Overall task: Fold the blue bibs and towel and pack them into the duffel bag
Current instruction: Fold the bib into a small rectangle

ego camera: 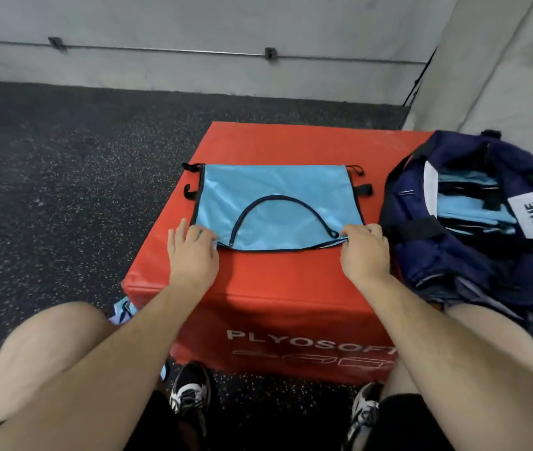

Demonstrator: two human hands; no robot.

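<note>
Bib (275, 206) pinched at near corners by my left hand (193, 252) and right hand (364, 252); lift evenly, match edges

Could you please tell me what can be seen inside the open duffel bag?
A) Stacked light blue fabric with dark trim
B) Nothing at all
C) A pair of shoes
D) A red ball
A: through the open top of the navy duffel bag, stacked light blue fabric with dark trim shows, the same colour as the bib lying on the red box.
</note>
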